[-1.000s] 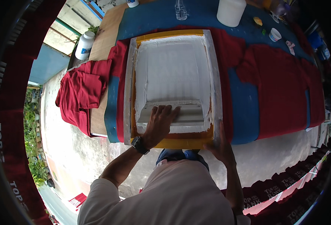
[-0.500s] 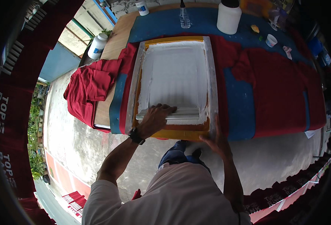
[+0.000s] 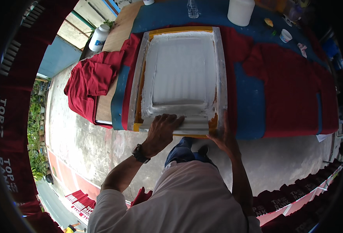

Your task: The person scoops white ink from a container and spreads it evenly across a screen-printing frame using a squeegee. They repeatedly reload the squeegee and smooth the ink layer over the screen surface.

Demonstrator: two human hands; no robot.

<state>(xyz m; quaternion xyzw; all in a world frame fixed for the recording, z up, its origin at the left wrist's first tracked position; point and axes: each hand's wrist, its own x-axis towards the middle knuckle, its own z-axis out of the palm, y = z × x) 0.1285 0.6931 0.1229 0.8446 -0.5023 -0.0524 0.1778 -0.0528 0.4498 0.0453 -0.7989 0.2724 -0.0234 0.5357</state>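
A silk-screen printing frame (image 3: 220,73) lies over a dark red shirt (image 3: 133,46) on the table. White ink (image 3: 181,70) coats its mesh, with a thicker ridge across the lower part. My left hand (image 3: 161,134), a dark watch on its wrist, is closed on a wide squeegee (image 3: 196,124), which rests at the screen's near end. At the near right corner, my right hand (image 3: 222,136) grips the frame, its fingers along the outer side and its thumb at the front edge. The mesh hides the shirt under it.
More red shirts (image 3: 292,89) lie on the blue table cover (image 3: 249,112) at right, and a bunched red garment (image 3: 88,81) hangs off the left side. At the back stand a white jar (image 3: 240,11), a clear bottle (image 3: 193,9) and a small cup (image 3: 285,36). Another white jar (image 3: 99,38) is at left.
My left hand has drawn the squeegee toward me, to the near end of the screen, leaving a ridge of ink behind it. My right hand stays on the frame corner. The view has tilted slightly.
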